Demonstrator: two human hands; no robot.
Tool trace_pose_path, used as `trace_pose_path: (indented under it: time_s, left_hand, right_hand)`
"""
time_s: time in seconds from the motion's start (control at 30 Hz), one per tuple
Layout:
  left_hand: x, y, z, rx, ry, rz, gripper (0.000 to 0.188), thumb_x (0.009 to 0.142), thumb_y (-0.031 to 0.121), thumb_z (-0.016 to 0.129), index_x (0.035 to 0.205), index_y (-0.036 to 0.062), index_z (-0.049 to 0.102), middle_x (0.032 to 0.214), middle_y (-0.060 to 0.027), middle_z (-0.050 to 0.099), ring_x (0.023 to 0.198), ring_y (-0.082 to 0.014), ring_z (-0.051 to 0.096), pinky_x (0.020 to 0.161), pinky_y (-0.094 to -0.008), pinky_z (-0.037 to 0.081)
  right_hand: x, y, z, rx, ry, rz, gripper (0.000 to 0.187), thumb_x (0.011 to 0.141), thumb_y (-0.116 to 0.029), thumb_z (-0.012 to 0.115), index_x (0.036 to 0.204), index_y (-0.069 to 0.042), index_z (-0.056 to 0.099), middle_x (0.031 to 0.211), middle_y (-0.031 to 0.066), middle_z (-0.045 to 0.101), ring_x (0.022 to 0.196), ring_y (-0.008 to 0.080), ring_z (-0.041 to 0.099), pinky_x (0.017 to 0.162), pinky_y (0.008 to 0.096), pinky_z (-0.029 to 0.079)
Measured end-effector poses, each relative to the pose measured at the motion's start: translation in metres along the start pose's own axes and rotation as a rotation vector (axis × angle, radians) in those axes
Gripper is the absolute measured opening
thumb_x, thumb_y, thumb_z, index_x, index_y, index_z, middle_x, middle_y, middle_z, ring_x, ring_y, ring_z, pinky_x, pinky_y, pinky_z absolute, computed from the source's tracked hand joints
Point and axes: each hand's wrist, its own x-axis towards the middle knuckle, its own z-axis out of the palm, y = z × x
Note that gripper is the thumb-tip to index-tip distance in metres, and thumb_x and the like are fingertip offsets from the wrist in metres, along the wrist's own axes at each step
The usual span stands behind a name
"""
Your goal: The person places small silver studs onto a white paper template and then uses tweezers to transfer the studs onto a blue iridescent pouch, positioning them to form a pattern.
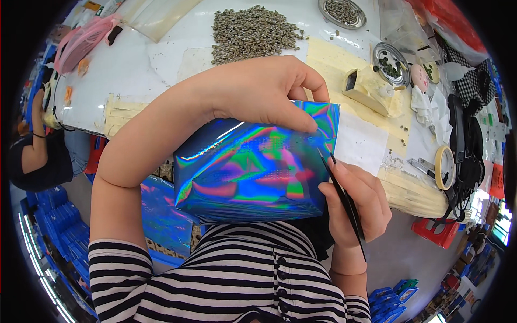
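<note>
Left hand: left hand [274,94] arched over the far edge, thumb on top, fingers beyond; gripping the sheet near its far right corner.
Right hand: right hand [358,202] closed around black tweezers [349,207], by the sheet's right edge; prongs slightly apart, can't tell if tips touch.
Iridescent sheet: shiny blue iridescent sheet [253,180] with rows of small dots, held in front of the torso; near edge bends down, left edge close to the left forearm.
Right-side room: white paper [364,141] just past the sheet's right edge; yellow block [371,94] farther out, between paper and metal dish [392,65].
Far side: pile of small metallic pieces [250,33] beyond the left wrist; round tray [343,13] right of it.
Left-side room: white tabletop [142,70] between pile and pink basket [86,43].
Table edge, right: tape roll [452,168], cutter [421,168] beside it.
</note>
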Motion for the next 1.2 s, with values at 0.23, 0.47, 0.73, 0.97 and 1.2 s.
trace_pose_path:
  time_s: [0.23, 0.47, 0.73, 0.97, 1.2]
  left_hand:
    - [0.000, 0.001, 0.001, -0.028, 0.023, -0.003, 0.031, 0.083, 0.003, 0.069, 0.111, -0.0029, 0.058, 0.083, -0.0068, 0.073, 0.074, -0.0054, 0.065, 0.067, -0.0207, 0.051]
    - [0.000, 0.001, 0.001, -0.039, 0.008, 0.013, 0.034, 0.083, 0.004, 0.069, 0.114, -0.0036, 0.057, 0.087, -0.0091, 0.074, 0.075, -0.0082, 0.066, 0.068, -0.0229, 0.053]
    - [0.000, 0.001, 0.001, -0.072, 0.009, 0.014, 0.033, 0.084, 0.003, 0.068, 0.115, -0.0035, 0.057, 0.087, -0.0105, 0.073, 0.076, -0.0090, 0.067, 0.067, -0.0227, 0.053]
    - [-0.001, 0.002, 0.001, -0.046, 0.015, 0.013, 0.033, 0.084, 0.002, 0.067, 0.115, -0.0040, 0.056, 0.086, -0.0099, 0.073, 0.075, -0.0085, 0.067, 0.066, -0.0221, 0.053]
    - [0.000, 0.000, 0.001, -0.064, 0.006, 0.024, 0.034, 0.083, 0.001, 0.067, 0.114, -0.0046, 0.056, 0.087, -0.0093, 0.073, 0.076, -0.0082, 0.067, 0.068, -0.0223, 0.053]
  right_hand:
    - [0.001, 0.009, 0.016, 0.022, 0.027, -0.014, 0.035, 0.073, 0.003, 0.081, 0.106, -0.001, 0.068, 0.102, 0.0179, 0.071, 0.091, 0.0276, 0.071, 0.079, 0.0328, 0.058]
    - [0.003, 0.013, 0.019, 0.067, 0.036, -0.004, 0.031, 0.075, 0.003, 0.080, 0.103, 0.001, 0.067, 0.099, 0.0206, 0.072, 0.089, 0.0285, 0.072, 0.079, 0.0334, 0.058]
    - [0.003, 0.013, 0.019, 0.052, 0.034, -0.010, 0.029, 0.075, 0.005, 0.079, 0.102, 0.001, 0.067, 0.098, 0.0202, 0.072, 0.088, 0.0287, 0.071, 0.079, 0.0340, 0.058]
    - [0.004, 0.012, 0.019, 0.041, 0.027, -0.004, 0.029, 0.075, 0.005, 0.079, 0.101, 0.002, 0.067, 0.097, 0.0196, 0.072, 0.089, 0.0287, 0.072, 0.079, 0.0341, 0.058]
    - [0.004, 0.011, 0.020, 0.034, 0.025, -0.003, 0.029, 0.074, 0.005, 0.079, 0.101, 0.001, 0.067, 0.097, 0.0197, 0.072, 0.089, 0.0286, 0.072, 0.079, 0.0337, 0.058]
